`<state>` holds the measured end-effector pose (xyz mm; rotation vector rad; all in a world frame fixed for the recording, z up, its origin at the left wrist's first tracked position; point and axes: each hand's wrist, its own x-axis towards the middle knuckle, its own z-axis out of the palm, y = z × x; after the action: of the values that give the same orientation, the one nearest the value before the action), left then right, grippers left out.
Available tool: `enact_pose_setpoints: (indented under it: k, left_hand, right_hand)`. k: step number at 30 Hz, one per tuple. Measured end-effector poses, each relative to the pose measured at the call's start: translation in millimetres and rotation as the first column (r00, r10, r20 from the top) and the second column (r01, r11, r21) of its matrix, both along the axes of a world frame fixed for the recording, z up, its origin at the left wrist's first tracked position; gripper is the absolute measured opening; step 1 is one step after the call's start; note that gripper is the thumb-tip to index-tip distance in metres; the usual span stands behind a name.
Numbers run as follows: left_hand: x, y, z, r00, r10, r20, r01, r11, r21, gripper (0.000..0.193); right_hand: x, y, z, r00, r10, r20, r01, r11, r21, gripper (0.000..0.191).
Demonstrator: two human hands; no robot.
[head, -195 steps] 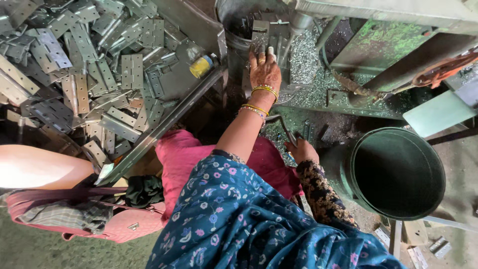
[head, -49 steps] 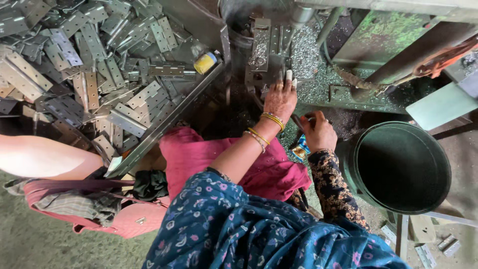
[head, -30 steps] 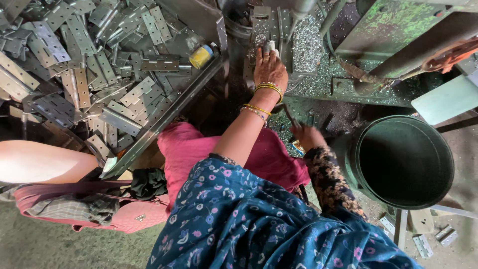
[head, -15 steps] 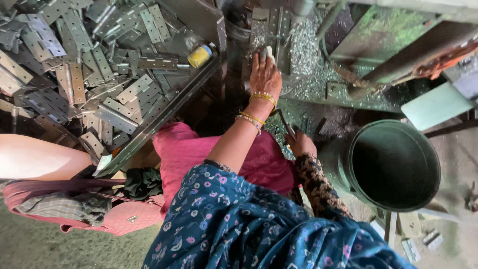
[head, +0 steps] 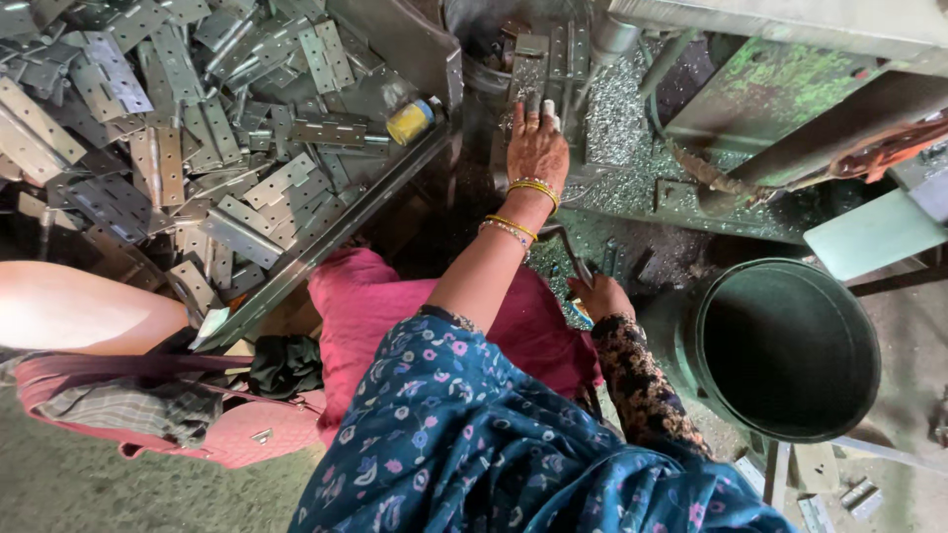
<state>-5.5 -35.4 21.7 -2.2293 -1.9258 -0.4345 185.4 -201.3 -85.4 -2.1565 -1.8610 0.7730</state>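
Note:
My left hand [head: 538, 148], with bangles at the wrist, reaches forward to the grey machine fixture [head: 553, 54]. Its fingertips hold a small pale metal piece [head: 549, 107] against the fixture. Lower down, close to my lap, my right hand [head: 604, 296] is closed around the end of a dark metal lever [head: 565, 247]. Fine metal shavings [head: 622, 128] cover the machine bed to the right of my left hand.
A big heap of flat metal hinges [head: 197, 148] fills a tray at the left, with a yellow and blue can [head: 410, 120] at its edge. A dark green bucket [head: 790, 345] stands at the right. A pink bag [head: 197, 439] and another person's limb [head: 79, 306] lie at the lower left.
My left hand went from beside the right hand up to the fixture and stays there. My right hand dropped down to the lever near my lap.

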Motion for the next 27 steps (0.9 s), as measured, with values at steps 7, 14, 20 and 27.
enact_pose_setpoints:
  k: [7, 14, 20, 27]
  left_hand:
    - [1, 19, 7, 0.998, 0.020, -0.057, -0.024, 0.996, -0.084, 0.043]
    - [0, 21, -3, 0.999, 0.024, -0.024, -0.025, 0.999, -0.031, 0.049]
    - [7, 36, 16, 0.996, 0.067, -0.057, -0.075, 0.987, -0.143, 0.047]
    - [-3, 30, 12, 1.000, 0.019, -0.002, -0.019, 0.999, -0.036, 0.046]
  right_hand:
    - [9, 12, 13, 0.998, 0.063, 0.016, -0.061, 0.990, -0.127, 0.061]
    - [0, 0, 16, 0.998, -0.001, 0.056, 0.003, 0.999, -0.035, 0.058]
    - [7, 7, 9, 0.998, 0.000, 0.060, 0.002, 0.999, -0.039, 0.057]
    - [-11, -11, 27, 0.997, -0.021, 0.080, 0.017, 0.999, 0.047, 0.051]
